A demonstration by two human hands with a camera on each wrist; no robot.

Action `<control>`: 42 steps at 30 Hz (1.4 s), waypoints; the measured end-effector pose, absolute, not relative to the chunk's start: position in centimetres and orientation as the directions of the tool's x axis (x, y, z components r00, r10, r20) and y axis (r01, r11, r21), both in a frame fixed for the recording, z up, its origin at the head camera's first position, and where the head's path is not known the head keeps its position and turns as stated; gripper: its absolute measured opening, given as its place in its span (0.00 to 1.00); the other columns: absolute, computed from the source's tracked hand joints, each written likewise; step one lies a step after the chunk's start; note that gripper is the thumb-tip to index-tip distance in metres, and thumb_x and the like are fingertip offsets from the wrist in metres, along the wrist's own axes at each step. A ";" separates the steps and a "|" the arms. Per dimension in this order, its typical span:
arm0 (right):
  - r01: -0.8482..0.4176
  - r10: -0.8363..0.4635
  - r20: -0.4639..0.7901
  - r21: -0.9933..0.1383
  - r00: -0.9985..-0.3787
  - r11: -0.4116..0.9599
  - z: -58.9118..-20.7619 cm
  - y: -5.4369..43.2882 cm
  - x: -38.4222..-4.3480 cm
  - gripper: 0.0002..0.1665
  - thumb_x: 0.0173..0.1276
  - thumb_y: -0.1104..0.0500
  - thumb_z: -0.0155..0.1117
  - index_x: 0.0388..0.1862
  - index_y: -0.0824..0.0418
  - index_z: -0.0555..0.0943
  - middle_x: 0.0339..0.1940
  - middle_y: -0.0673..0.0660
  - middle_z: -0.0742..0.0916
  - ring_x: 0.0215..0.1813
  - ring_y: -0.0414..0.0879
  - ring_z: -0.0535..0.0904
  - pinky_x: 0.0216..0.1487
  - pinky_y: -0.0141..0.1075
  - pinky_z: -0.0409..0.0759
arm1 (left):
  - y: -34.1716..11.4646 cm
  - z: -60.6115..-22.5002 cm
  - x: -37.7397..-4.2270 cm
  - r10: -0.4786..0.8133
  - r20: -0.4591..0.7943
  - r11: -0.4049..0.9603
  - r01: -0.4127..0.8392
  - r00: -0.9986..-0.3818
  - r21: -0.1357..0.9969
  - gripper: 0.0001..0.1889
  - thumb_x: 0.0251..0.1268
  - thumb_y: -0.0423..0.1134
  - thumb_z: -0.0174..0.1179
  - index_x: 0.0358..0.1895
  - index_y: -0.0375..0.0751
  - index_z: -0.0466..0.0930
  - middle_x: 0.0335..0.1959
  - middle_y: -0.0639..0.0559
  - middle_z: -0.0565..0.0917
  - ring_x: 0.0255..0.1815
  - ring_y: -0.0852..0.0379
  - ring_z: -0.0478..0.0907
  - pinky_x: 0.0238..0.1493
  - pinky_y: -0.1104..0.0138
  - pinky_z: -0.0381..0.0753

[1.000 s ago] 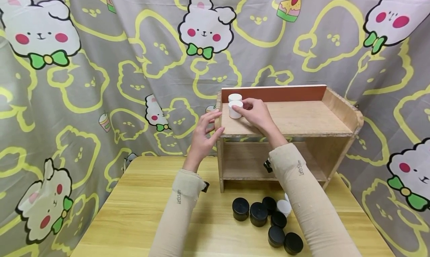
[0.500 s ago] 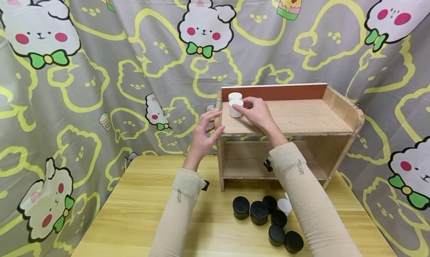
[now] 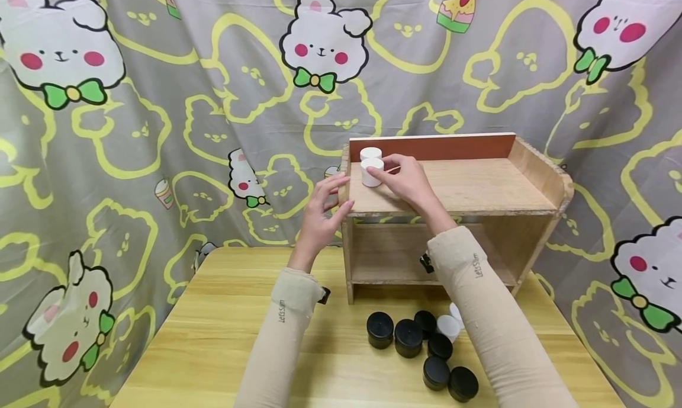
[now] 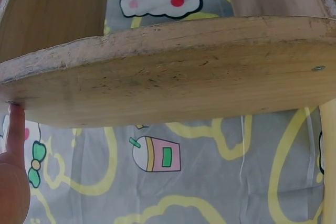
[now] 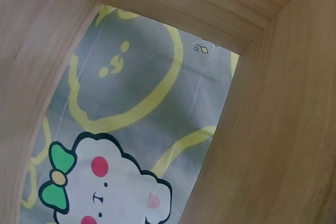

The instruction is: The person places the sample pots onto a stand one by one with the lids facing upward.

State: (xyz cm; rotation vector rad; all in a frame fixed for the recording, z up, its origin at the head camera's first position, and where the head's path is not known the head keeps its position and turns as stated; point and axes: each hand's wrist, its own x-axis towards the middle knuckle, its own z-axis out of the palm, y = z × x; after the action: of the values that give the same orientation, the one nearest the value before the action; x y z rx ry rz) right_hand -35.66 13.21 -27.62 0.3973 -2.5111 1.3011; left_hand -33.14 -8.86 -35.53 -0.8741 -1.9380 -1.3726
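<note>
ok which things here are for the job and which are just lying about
For the job:
white cylindrical jar in the right hand
white jar behind it
light wooden shelf unit
probably white jars on the yellowish wooden table

Seemingly lying about:
round black jars, untouched
grey printed curtain

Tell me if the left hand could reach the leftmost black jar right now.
Probably yes: the left hand holds nothing, only touching the wooden shelf, and nothing visible blocks its way down to the leftmost black jar.

Down from head at wooden shelf [image 3: 479, 186], close to its side panel [image 4: 173, 82] from left wrist, into it from right, sharing cartoon curtain [image 3: 202, 58].
</note>
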 end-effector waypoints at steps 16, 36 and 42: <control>-0.479 -0.122 0.497 -0.695 -0.859 0.536 -27.0 17.0 -30.9 0.29 0.71 0.47 0.71 0.64 0.62 0.82 0.57 0.64 0.87 0.55 0.57 0.85 0.61 0.49 0.83 | -9.0 -35.2 -33.3 0.175 0.763 0.227 0.779 -0.622 0.584 0.23 0.71 0.34 0.66 0.68 0.47 0.78 0.73 0.53 0.73 0.64 0.45 0.76 0.60 0.49 0.86; -0.616 -0.329 0.543 -0.516 -0.773 0.595 -34.3 22.3 -20.8 0.24 0.68 0.55 0.75 0.62 0.47 0.84 0.55 0.45 0.88 0.53 0.40 0.82 0.56 0.25 0.78 | -8.6 -35.4 -33.2 0.179 0.767 0.231 0.784 -0.616 0.576 0.23 0.71 0.36 0.66 0.68 0.47 0.78 0.73 0.54 0.73 0.64 0.47 0.77 0.60 0.51 0.86; -0.586 -0.345 0.484 -0.550 -0.804 0.595 -38.6 24.2 -20.1 0.23 0.69 0.56 0.74 0.62 0.47 0.84 0.54 0.43 0.87 0.52 0.36 0.82 0.54 0.30 0.82 | -8.9 -35.6 -33.1 0.178 0.766 0.236 0.782 -0.618 0.576 0.23 0.71 0.35 0.67 0.68 0.48 0.78 0.73 0.54 0.73 0.64 0.47 0.77 0.60 0.50 0.86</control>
State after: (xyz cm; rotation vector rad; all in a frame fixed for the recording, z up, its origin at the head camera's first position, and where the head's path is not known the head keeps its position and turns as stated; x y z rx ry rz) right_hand -20.10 24.18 -38.58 0.7554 -2.4987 1.0349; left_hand -33.15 -8.89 -35.56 -0.8766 -1.9527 -1.3974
